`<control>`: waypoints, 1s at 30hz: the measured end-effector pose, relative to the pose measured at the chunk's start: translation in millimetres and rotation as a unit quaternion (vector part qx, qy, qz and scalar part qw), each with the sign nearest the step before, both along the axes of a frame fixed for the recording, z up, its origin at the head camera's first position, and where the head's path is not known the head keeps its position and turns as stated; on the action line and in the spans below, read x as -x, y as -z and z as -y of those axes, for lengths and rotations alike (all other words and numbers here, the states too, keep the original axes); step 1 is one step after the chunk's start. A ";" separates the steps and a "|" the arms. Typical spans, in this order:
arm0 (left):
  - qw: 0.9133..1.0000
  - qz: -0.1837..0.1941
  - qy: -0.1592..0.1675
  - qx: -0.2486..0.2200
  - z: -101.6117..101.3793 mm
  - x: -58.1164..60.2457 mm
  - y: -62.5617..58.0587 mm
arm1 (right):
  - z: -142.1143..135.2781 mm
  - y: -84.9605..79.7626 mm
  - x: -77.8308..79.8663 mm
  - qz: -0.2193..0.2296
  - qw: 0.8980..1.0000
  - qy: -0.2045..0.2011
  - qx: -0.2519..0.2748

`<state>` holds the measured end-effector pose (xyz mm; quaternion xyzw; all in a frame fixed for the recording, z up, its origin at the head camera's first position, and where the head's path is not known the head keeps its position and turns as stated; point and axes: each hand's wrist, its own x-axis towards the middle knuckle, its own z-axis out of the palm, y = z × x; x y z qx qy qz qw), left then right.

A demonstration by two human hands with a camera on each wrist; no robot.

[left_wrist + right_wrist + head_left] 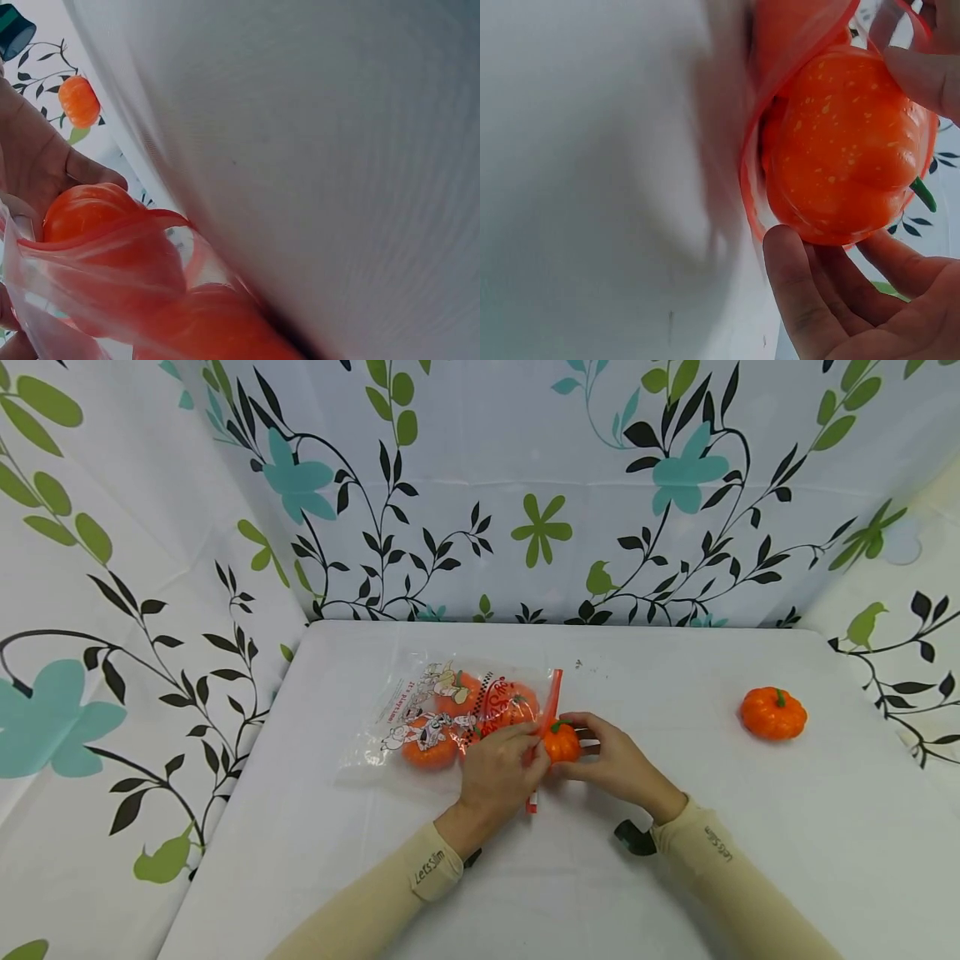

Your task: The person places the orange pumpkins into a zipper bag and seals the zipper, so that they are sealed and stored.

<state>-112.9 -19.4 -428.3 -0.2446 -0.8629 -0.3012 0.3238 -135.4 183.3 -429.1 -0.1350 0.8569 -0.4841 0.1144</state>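
The left hand [502, 781] has its fingers bent and pinches the edge of the clear plastic bag [386, 697] at its mouth, the thumb lying against the orange pumpkin [562, 745] there. The right hand [615, 764], just outside that mouth, holds the same pumpkin, its curved fingers and thumb parted only by the width of the fruit. The pumpkin sits in the mouth of the bag, the red rim [748, 180] passing around it, so that part of it lies within. Its skin is smooth and glossy, flecked with yellow, swelling in soft rounded lobes, with a short green stem [924, 194] on the side away from the bag's inside. The bag itself is thin, shiny and wrinkled, printed with red lettering and white cartoon figures, and a stiff-looking red strip [552, 693] runs along its mouth. Through the film show more rounded orange pumpkins [431, 747], grouped together inside the bag. Well apart to the right of the bag, a squat, ribbed pumpkin [773, 713] rests on the white tabletop [637, 677]. Behind the bag hangs a white curtain [465, 452] patterned with leaves and flowers.
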 end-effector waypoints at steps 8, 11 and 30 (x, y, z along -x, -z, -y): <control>1.000 -0.003 0.005 -0.003 -0.2 -0.5 -1.3 | 9.3 3.8 -2.3 -0.005 1.000 -0.011 0.011; 1.000 -0.002 0.009 -0.003 -0.5 -0.7 -0.9 | 11.6 5.6 -2.5 -0.011 1.000 -0.017 0.012; 1.000 -0.011 0.005 0.009 0.1 -3.3 0.2 | 22.9 13.5 -2.9 -0.020 0.999 -0.026 -0.004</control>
